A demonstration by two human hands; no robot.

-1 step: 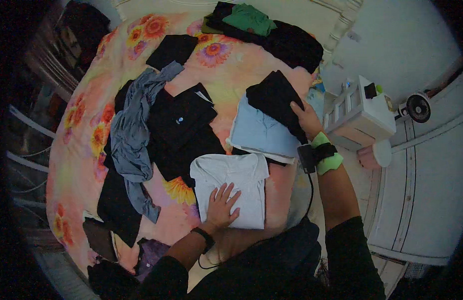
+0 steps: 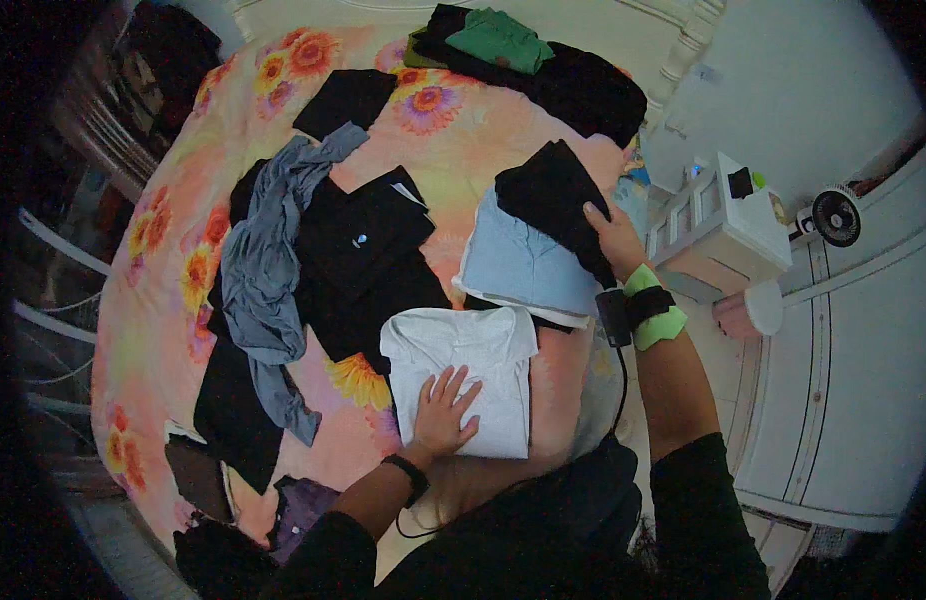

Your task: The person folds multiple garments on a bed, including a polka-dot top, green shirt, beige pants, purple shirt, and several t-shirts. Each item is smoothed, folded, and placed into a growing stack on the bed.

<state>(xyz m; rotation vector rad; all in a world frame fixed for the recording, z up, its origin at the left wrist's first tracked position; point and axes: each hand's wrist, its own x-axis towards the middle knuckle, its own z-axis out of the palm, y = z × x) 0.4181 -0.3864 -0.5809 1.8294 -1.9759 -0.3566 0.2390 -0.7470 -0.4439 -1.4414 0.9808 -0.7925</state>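
Note:
My left hand point(image 2: 445, 412) lies with spread fingers on a folded white T-shirt point(image 2: 493, 370) at the near side of the bed. Its palm presses lightly against the cloth. Over to the right, my right hand point(image 2: 613, 238) grips the edge of a folded black garment point(image 2: 553, 205), thumb on top and the other fingers hidden beneath. That black garment overlaps the far right part of a folded light-blue garment point(image 2: 523, 260). Under the light-blue one, edges of white and black cloth show.
Left of centre, a crumpled grey-blue garment point(image 2: 258, 265) lies beside folded black clothes point(image 2: 368, 235). A small black folded piece point(image 2: 345, 104) is farther back. Green cloth point(image 2: 498, 40) tops dark clothes by the headboard. On the right stand a white cabinet point(image 2: 718, 225) and a fan point(image 2: 836, 216).

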